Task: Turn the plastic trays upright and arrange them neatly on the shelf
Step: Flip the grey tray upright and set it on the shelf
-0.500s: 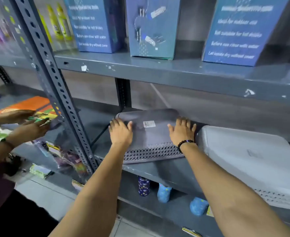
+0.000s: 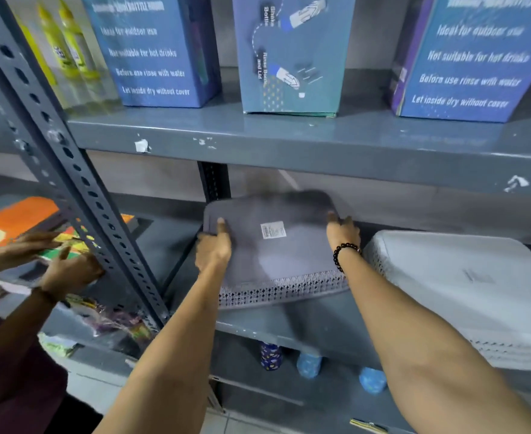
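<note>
The grey metal shelf at mid-height carries both of the task's things. The larger, a pale grey plastic tray with a perforated rim, lies upside down at the right, its flat base facing up, untouched, just beside the right forearm. To its left sits the darker grey plastic tray with a lattice-patterned rim, also inverted, a small white label on its upturned base, its near rim close to the shelf's front edge and its far corners blurred.

That darker tray's long axis runs left to right across the shelf, and the two hands bracket it at either end of that axis. The left hand is clamped over the left edge, thumb on the base and fingers wrapped down the side out of sight. The right hand, with a black bead bracelet on the wrist, presses on the far right corner, fingers curled over the edge; how far they reach under I cannot tell.

With both hands equally near and set at opposite ends, the flip looks likely to be a roll about that left-right axis, near rim toward the person.
</note>
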Demonstrator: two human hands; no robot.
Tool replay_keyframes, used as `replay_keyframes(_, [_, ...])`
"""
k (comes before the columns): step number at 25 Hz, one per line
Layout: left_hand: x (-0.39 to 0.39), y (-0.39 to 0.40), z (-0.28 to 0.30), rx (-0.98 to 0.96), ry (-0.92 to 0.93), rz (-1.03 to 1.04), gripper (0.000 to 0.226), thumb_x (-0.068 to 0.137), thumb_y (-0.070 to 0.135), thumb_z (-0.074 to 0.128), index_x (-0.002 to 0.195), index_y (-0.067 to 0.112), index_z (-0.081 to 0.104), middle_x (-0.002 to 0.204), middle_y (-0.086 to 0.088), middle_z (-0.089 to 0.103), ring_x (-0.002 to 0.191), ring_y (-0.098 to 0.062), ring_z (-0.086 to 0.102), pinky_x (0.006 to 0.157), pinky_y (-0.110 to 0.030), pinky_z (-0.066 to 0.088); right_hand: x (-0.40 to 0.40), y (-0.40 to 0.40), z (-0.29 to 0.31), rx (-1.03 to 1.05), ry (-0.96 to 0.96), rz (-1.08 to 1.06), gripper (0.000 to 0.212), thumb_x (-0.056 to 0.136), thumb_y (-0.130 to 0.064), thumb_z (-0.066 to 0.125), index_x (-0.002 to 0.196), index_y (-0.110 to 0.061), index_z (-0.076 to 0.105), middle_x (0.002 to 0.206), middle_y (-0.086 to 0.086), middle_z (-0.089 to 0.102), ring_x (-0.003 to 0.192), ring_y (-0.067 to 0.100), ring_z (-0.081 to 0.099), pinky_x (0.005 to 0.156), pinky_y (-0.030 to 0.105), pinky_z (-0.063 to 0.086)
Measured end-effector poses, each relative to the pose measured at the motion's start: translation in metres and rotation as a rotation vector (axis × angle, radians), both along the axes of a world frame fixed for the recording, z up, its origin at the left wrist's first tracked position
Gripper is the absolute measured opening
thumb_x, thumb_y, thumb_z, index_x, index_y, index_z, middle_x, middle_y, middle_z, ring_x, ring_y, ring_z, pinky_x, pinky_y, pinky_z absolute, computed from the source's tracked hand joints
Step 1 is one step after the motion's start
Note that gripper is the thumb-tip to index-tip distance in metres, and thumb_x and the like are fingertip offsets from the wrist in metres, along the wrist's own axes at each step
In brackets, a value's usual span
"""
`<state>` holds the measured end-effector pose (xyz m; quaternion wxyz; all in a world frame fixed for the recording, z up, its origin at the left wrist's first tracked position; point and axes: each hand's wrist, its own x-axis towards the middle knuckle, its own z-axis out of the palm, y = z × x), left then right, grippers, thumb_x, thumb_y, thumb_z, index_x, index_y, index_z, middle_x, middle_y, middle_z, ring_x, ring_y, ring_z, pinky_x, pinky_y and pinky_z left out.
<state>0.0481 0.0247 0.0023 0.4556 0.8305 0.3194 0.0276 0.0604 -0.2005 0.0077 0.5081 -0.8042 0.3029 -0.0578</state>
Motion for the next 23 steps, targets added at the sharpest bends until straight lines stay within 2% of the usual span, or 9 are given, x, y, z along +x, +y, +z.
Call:
replay_keyframes(4, [0.000,0.027,0.013,-0.572,-0.541,-0.080,0.059,0.096,0.050,0.032,0.144,0.014,0.034,0.148,-0.007,0.043,0.135,-0.025,0.041,0.112,-0.034,0.032,-0.020,-0.008,0.010,0.686,-0.530,-0.388,0.041,0.090,-0.044,0.046,0.115,-0.016,0.063,0.102,0.006,0.061,0.099,0.022,0.054,0.082,0.032,0.042])
replay_keyframes(6, [-0.008,0.038,0.008,-0.852,-0.567,-0.094,0.069,0.092,0.059,0.030,0.147,0.017,0.031,0.152,-0.002,0.037,0.140,-0.019,0.036,0.119,-0.037,0.027,-0.036,-0.017,-0.001,0.731,-0.537,-0.431,0.037,0.082,-0.058,0.048,0.086,-0.024,0.063,0.081,0.001,0.060,0.089,0.022,0.055,0.081,0.032,0.042])
replay_keyframes(7, [-0.016,0.041,0.004,-0.912,-0.526,-0.107,0.070,0.093,0.060,0.026,0.146,0.015,0.034,0.150,-0.004,0.042,0.138,-0.020,0.039,0.118,-0.038,0.028,-0.046,-0.019,-0.008,0.756,-0.521,-0.427,0.038,0.078,-0.062,0.050,0.083,-0.026,0.061,0.085,0.001,0.062,0.092,0.023,0.058,0.087,0.033,0.044])
replay_keyframes(10, [-0.035,0.059,-0.009,-0.960,-0.357,-0.217,0.063,0.096,0.055,0.023,0.121,0.009,0.060,0.110,-0.007,0.072,0.105,-0.023,0.065,0.099,-0.038,0.047,-0.072,-0.026,-0.033,0.798,-0.403,-0.339,0.075,0.059,-0.070,0.062,0.119,-0.024,0.062,0.129,0.001,0.059,0.125,0.023,0.052,0.110,0.043,0.037])
replay_keyframes(12, [-0.041,0.070,-0.018,-0.978,-0.242,-0.289,0.050,0.099,0.045,0.029,0.095,0.012,0.066,0.096,-0.005,0.075,0.089,-0.025,0.066,0.079,-0.034,0.052,-0.086,-0.029,-0.037,0.784,-0.323,-0.238,0.079,0.071,-0.061,0.058,0.139,-0.022,0.047,0.139,-0.005,0.048,0.129,0.020,0.047,0.107,0.044,0.039])
replay_keyframes(15, [-0.036,0.073,-0.026,-0.845,-0.146,-0.230,0.042,0.102,0.030,0.032,0.087,0.007,0.064,0.102,-0.007,0.064,0.089,-0.027,0.061,0.076,-0.034,0.051,-0.101,-0.023,-0.038,0.634,-0.161,-0.207,0.054,0.092,-0.035,0.046,0.136,-0.004,0.047,0.134,0.007,0.054,0.126,0.030,0.051,0.105,0.049,0.041])
replay_keyframes(17, [-0.031,0.074,-0.033,-0.731,-0.085,-0.202,0.039,0.101,0.027,0.036,0.102,0.003,0.066,0.108,-0.016,0.065,0.099,-0.027,0.060,0.090,-0.040,0.051,-0.106,-0.020,-0.043,0.490,-0.060,-0.232,0.055,0.089,-0.029,0.047,0.129,0.010,0.045,0.138,0.024,0.050,0.127,0.042,0.048,0.106,0.057,0.038])
replay_keyframes(19, [-0.027,0.077,-0.040,-0.626,-0.049,-0.210,0.034,0.099,0.025,0.038,0.097,0.009,0.068,0.116,-0.019,0.065,0.096,-0.028,0.061,0.095,-0.043,0.051,-0.109,-0.018,-0.048,0.447,-0.030,-0.225,0.058,0.086,-0.031,0.047,0.130,0.007,0.045,0.135,0.030,0.048,0.123,0.046,0.049,0.104,0.060,0.038])
replay_keyframes(23, [-0.034,0.069,-0.038,-0.623,-0.061,-0.163,0.034,0.097,0.017,0.038,0.071,0.018,0.061,0.083,-0.008,0.066,0.069,-0.023,0.059,0.065,-0.030,0.048,-0.111,-0.016,-0.048,0.385,-0.015,-0.211,0.052,0.093,-0.033,0.044,0.128,0.005,0.049,0.130,0.029,0.055,0.117,0.041,0.057,0.103,0.052,0.043])
